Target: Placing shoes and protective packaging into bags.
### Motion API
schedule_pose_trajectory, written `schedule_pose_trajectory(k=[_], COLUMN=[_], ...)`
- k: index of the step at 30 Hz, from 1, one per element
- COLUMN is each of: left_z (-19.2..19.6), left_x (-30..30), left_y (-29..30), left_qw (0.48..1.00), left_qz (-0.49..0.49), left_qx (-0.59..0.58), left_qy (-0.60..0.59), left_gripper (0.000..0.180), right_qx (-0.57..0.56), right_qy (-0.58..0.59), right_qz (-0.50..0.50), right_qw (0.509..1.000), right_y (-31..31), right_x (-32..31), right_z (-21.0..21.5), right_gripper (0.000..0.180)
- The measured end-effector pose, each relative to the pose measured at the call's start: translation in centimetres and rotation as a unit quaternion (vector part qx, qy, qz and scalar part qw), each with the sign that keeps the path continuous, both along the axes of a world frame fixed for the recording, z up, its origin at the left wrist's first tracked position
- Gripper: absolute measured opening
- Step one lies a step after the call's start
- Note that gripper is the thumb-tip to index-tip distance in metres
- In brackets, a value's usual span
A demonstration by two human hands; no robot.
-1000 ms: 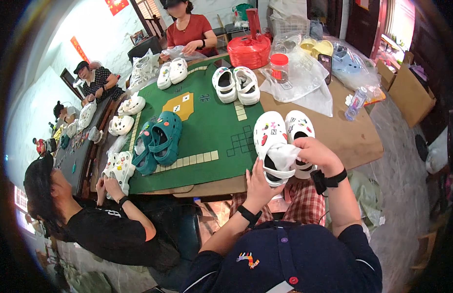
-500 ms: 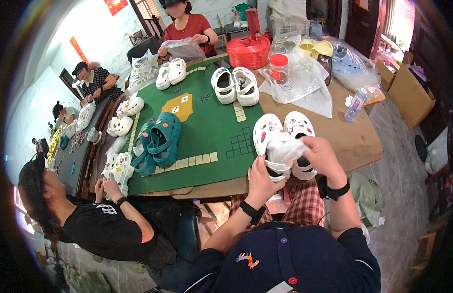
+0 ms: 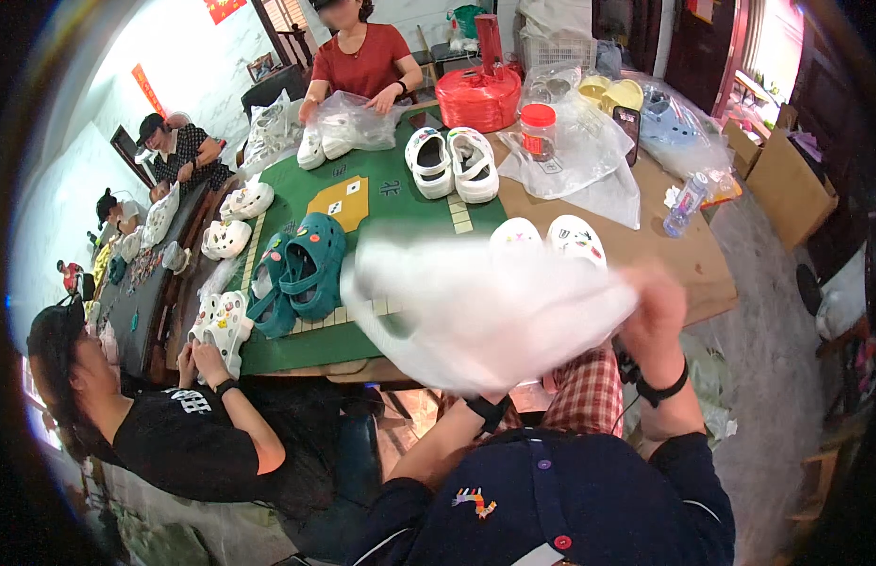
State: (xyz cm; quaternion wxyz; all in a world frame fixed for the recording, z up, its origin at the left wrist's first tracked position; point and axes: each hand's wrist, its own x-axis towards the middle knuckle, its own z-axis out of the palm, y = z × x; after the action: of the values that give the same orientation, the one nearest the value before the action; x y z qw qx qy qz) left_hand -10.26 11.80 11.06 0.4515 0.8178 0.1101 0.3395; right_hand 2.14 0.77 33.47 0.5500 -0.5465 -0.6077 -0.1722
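A thin white plastic bag (image 3: 485,302) is spread out in front of me, smeared by motion. My right hand (image 3: 653,307) is closed on its right edge. Behind the bag are my left hand and most of a pair of white clogs with colourful charms; only the toes of the left clog (image 3: 515,233) and the right clog (image 3: 579,238) show above it. My left forearm (image 3: 447,441), with a black band at the wrist, runs up under the bag, so its fingers cannot be made out.
Teal clogs (image 3: 313,269) and white clogs (image 3: 474,165) stand on the green mat (image 3: 400,212). A red-lidded jar (image 3: 538,132), red twine roll (image 3: 477,97), phone (image 3: 626,130) and bottle (image 3: 685,205) are beyond. A co-worker in black (image 3: 188,434) handles white clogs at left; another in red (image 3: 360,71) holds a bag.
The bag was bunched over the white clogs; it is now spread wide to the left, covering them and my left hand. Across the table, the co-worker's bag has come down over a pair of white clogs.
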Motion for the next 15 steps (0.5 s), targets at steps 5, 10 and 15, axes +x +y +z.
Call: schedule_pose_trajectory(k=[5,10,15], left_z=[6.3,9.3,9.2], left_x=[-2.7,-4.6,-6.8], left_y=[0.9,5.6,9.2], left_qw=[0.968,0.888,0.820], left_qz=[0.187,0.030,0.075], left_qx=[0.052,-0.390,-0.542], left_qy=[0.159,-0.243,-0.169], left_gripper=[0.117,0.097,0.039], right_qx=[-0.157,-0.312,-0.439], right_qy=[0.495,0.576,0.522], right_qz=[0.091,0.271,0.276], right_qw=[0.850,0.705,0.677], right_y=[2.0,2.9,3.2], right_x=[3.4,1.7,0.8], right_z=[-2.8,-6.0,-6.8], right_gripper=[0.017,0.033,0.032])
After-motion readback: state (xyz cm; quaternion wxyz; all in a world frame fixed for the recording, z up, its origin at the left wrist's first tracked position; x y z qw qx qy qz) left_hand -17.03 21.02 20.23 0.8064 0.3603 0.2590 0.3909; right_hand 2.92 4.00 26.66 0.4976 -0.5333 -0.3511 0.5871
